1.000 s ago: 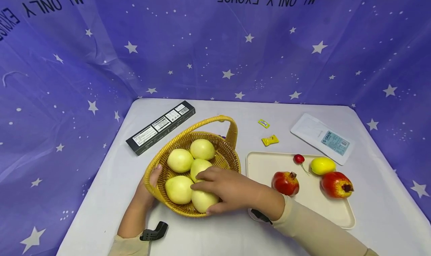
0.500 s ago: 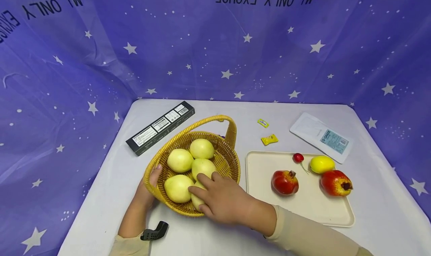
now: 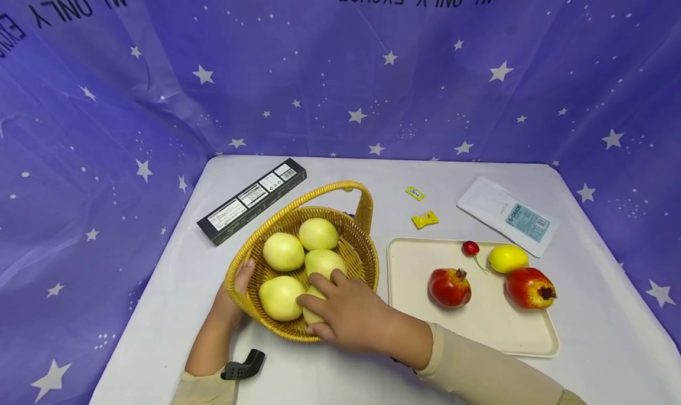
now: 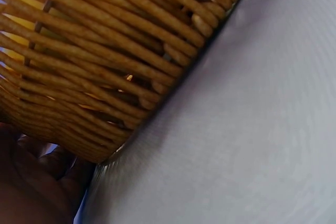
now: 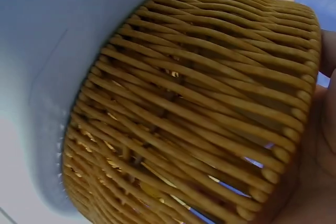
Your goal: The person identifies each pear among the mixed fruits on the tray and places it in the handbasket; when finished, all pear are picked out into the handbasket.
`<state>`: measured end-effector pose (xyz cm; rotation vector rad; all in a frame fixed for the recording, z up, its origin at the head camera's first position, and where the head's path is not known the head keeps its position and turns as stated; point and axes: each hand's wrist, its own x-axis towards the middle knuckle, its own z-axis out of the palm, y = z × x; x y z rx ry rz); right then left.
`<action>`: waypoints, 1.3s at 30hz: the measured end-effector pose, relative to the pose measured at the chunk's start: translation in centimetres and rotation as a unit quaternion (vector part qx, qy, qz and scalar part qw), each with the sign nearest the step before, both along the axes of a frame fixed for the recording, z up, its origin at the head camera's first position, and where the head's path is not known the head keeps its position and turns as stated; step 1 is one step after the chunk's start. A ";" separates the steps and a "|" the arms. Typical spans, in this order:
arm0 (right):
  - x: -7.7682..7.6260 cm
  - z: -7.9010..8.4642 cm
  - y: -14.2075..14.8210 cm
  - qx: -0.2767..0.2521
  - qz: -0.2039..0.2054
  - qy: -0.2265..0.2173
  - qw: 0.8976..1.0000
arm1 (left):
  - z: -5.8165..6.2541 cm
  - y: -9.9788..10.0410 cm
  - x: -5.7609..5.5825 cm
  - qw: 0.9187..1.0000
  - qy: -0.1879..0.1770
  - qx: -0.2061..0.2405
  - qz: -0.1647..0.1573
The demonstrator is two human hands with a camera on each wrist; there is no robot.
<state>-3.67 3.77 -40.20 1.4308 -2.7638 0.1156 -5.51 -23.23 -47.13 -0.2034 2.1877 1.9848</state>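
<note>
A yellow wicker basket [image 3: 367,257] with an arched handle stands on the white table, holding several pale yellow-green pears [image 3: 284,252]. My left hand [image 3: 230,301] grips its left side, the thumb over the rim; the left wrist view shows fingers against the woven wall. Over the basket's front right edge, my right hand [image 3: 353,313] has its fingers curled round the front pear [image 3: 313,317], which it mostly covers. Its fingertips lie close to the middle pear [image 3: 326,263]. From the right wrist, mainly the basket's outer wall [image 5: 194,98] is visible, with part of the hand beside it.
Right of the basket lies a cream tray [image 3: 409,322] bearing two pomegranates [image 3: 450,288], a lemon [image 3: 508,258] and a small red fruit [image 3: 470,249]. Behind are two yellow wrapped candies [image 3: 424,219], a white pouch [image 3: 505,216] and a long black box [image 3: 252,201].
My right hand has shifted slightly and now covers more of the front pear. The middle pear has moved a little to the right. My left hand stays at the basket's side.
</note>
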 end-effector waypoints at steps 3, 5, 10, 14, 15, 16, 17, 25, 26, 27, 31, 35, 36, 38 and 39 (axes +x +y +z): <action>-0.1 0.2 0.2 0.007 -0.005 -0.020 1.000 | 0.0 0.0 -0.1 1.000 0.007 0.001 -0.001; -0.1 0.6 0.2 0.022 -0.010 -0.022 0.999 | 0.0 0.0 -0.1 1.000 0.010 0.005 0.003; -0.2 1.4 0.0 0.090 -0.062 0.022 0.994 | -0.3 0.3 0.0 1.000 -0.004 0.008 0.014; -0.4 1.1 0.0 0.145 -0.133 0.047 0.979 | -0.3 0.4 0.2 0.999 -0.028 -0.008 0.022; -0.5 1.0 0.1 0.150 -0.142 0.047 0.977 | -0.3 0.4 0.2 0.999 -0.031 -0.012 0.025; -0.5 0.9 0.2 0.148 -0.147 0.042 0.977 | -0.2 0.4 0.3 0.999 -0.033 -0.016 0.028; -0.6 0.8 0.3 0.141 -0.145 0.034 0.979 | -0.2 0.4 0.4 0.999 -0.035 -0.020 0.031; -1.0 0.6 1.1 0.018 -0.040 -0.093 0.995 | 0.1 0.2 0.7 0.999 -0.033 -0.024 0.026; -1.1 0.5 1.2 0.003 -0.029 -0.102 0.994 | 0.1 0.2 0.7 0.999 -0.033 -0.023 0.027; -1.1 0.4 1.2 -0.009 -0.020 -0.107 0.994 | 0.1 0.1 0.6 0.999 -0.034 -0.023 0.028; -1.5 0.0 1.0 -0.031 -0.008 -0.097 0.995 | 0.0 0.0 0.4 0.999 -0.029 -0.017 0.022; -1.8 0.0 1.1 -0.030 -0.024 -0.083 0.996 | -0.2 -0.1 0.1 1.000 -0.021 -0.008 0.012; -1.7 0.1 1.2 -0.029 -0.029 -0.079 0.996 | -0.2 -0.1 0.2 1.000 -0.020 -0.010 0.010; -1.7 0.3 1.5 -0.031 -0.037 -0.077 0.996 | -0.2 -0.3 0.4 0.999 -0.008 -0.036 0.011; -1.6 0.4 1.7 -0.035 -0.039 -0.078 0.996 | -0.1 -0.5 0.4 0.999 0.012 -0.053 0.009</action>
